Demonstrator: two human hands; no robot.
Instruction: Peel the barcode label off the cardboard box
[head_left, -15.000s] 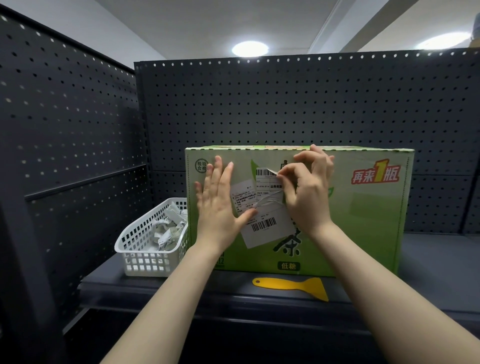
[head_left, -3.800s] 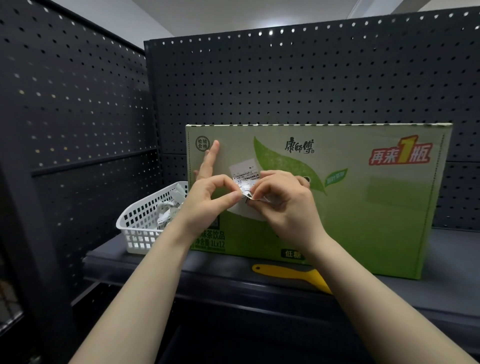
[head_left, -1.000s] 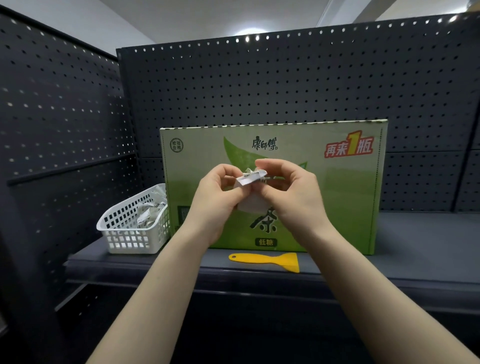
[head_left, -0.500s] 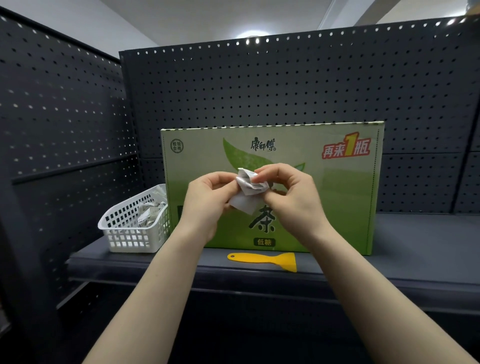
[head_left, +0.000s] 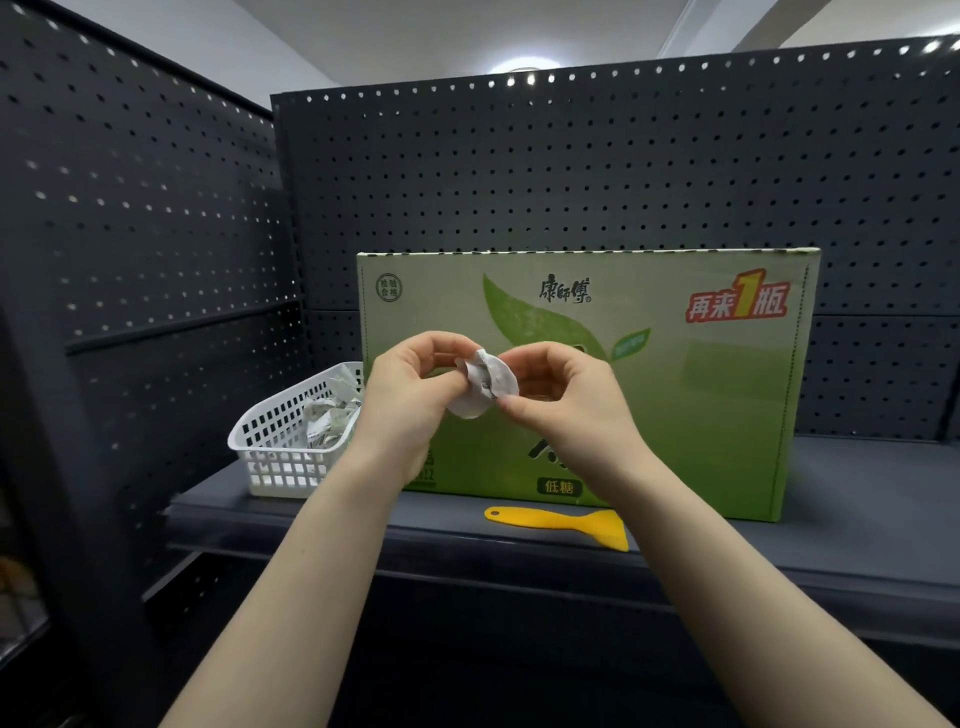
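A green cardboard box (head_left: 701, 395) with printed leaf art stands upright on the dark shelf (head_left: 857, 525). Its visible front face carries no label; my hands hide the middle part. The white barcode label (head_left: 485, 384) is off the box, crumpled into a wad in front of it. My left hand (head_left: 410, 395) pinches the wad's left side. My right hand (head_left: 566, 400) pinches its right side with thumb and fingers. Both hands hover a little in front of the box face.
A white plastic basket (head_left: 275, 447) with several crumpled labels sits left of the box. A yellow plastic scraper (head_left: 561, 525) lies on the shelf before the box. Dark pegboard panels (head_left: 571, 171) close the back and left side.
The label was peeled from the box face since the earliest frames. Over the last second both hands have folded it from a flat strip into a tighter wad.
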